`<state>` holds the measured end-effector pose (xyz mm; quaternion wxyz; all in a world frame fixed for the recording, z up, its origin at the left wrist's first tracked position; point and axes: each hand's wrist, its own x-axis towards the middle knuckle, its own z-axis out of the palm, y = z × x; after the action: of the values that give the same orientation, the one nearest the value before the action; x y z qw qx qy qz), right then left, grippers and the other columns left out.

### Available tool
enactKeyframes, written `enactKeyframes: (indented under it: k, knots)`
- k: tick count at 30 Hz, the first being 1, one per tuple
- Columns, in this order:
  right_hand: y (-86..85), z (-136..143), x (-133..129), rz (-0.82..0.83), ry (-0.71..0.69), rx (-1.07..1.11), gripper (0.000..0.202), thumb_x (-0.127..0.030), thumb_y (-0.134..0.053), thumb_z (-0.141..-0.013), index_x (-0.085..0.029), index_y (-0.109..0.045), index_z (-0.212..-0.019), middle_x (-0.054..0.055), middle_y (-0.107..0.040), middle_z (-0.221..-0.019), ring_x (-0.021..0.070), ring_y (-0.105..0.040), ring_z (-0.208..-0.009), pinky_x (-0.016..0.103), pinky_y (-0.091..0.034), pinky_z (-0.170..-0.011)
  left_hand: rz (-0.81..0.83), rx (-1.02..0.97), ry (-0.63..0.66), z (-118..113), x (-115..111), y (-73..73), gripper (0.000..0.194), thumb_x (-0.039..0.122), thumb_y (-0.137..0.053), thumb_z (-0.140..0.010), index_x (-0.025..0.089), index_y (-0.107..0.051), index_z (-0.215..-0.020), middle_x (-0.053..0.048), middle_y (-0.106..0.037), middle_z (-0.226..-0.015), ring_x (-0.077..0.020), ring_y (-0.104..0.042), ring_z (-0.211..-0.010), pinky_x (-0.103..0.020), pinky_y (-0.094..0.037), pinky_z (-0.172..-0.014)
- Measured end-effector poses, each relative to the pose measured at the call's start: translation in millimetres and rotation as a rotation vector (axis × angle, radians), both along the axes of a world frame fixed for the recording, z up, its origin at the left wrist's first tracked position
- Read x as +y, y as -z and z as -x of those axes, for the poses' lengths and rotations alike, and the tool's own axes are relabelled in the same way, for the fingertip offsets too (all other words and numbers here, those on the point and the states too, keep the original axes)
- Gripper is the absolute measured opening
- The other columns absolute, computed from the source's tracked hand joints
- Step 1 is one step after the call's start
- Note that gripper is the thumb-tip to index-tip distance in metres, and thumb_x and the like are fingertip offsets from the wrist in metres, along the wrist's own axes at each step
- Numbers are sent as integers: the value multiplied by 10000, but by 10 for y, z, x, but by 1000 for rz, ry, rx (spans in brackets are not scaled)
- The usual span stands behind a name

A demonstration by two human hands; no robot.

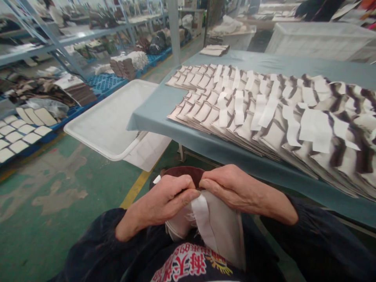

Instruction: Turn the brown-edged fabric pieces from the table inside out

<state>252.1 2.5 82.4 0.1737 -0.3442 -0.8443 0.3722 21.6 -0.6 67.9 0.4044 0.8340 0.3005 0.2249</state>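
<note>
Close to my body, a beige-grey fabric piece point(227, 223) hangs from both hands, its upper edge pinched between fingers and thumbs. My left hand point(164, 199) is closed on the edge at the left. My right hand point(235, 188) grips the same edge just beside it, the fingertips of the two nearly touching. A white strip point(202, 219) runs down the face of the piece, with frayed threads to its left. Behind the hands, dark reddish-brown material point(183, 171) shows; whether it belongs to the same piece I cannot tell.
Ahead stands a table with a blue-green cover point(149, 111), bearing overlapping rows of similar fabric pieces point(273, 137) and white strips point(260, 111). A white plastic bin point(105, 117) is at its left. Shelving point(96, 35) and blue pallets point(102, 82) line the left side.
</note>
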Motion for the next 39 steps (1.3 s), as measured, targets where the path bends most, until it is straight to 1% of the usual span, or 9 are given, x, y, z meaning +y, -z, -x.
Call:
enactKeyframes:
  k: [6,10,13,16,21,24,28,32,39]
  knots:
    - [216,-3,-30,-221,-52,93,336,-296,-432,-1091,-180,-617,-836,11,-635,-706,128,-538,-622,244,-365,-610,23,-56,-71,42,-80,68,315,254,-548,-986,178,-502,-684,74,-457,-592,-68,-368,-511,-200,-294,-498]
    - [351,-20,-56,-385,1,83,379,-303,-417,-1098,-176,-611,-797,24,-647,-677,136,-552,-601,253,-363,-587,-167,-6,-156,63,-125,187,361,242,-610,-970,169,-480,-642,86,-440,-561,-55,-341,-487,-197,-248,-484]
    - [356,-25,-87,-410,21,35,372,-285,-387,-1103,-183,-605,-819,24,-661,-695,135,-560,-598,254,-374,-592,-318,4,-196,88,-132,283,398,298,-621,-989,165,-489,-638,81,-453,-556,-58,-369,-494,-205,-250,-495]
    - [304,-24,-121,-444,3,-22,330,-242,-375,-1098,-183,-614,-878,30,-689,-749,143,-597,-643,256,-397,-627,-291,-7,-208,115,-130,324,408,326,-619,-997,164,-510,-638,76,-483,-558,-60,-390,-498,-201,-268,-495]
    - [248,-4,-163,-592,-30,-67,277,-190,-409,-1080,-177,-635,-921,22,-685,-762,160,-598,-674,280,-389,-640,-81,29,-181,112,-153,222,158,239,-622,-969,169,-677,-838,36,-682,-707,-80,-574,-601,-191,-390,-586]
    - [232,19,-189,-629,-44,-69,290,-174,-415,-1076,-174,-639,-893,17,-659,-731,167,-569,-652,296,-370,-623,-84,97,-141,80,-158,86,130,182,-581,-954,177,-699,-900,28,-704,-724,-91,-584,-609,-213,-389,-608]
    - [192,35,-223,-637,-44,-63,314,-182,-414,-1083,-174,-645,-870,19,-652,-722,172,-557,-641,305,-364,-625,-142,221,-82,39,-130,-68,152,138,-566,-898,172,-619,-760,35,-615,-664,-107,-527,-613,-248,-343,-615]
    - [195,10,-185,-581,-26,-48,340,-242,-403,-1103,-177,-648,-876,17,-659,-712,165,-560,-637,303,-361,-635,-91,234,-43,-11,-141,-36,181,152,-507,-912,176,-534,-734,49,-507,-639,-103,-446,-587,-263,-293,-589]
    - [334,9,-32,-247,-52,249,460,-481,-398,-1104,-189,-597,-808,1,-635,-708,124,-526,-623,253,-377,-621,222,-275,-123,-136,-309,188,303,274,-466,-934,209,-365,-656,68,-337,-586,-88,-293,-527,-239,-243,-505]
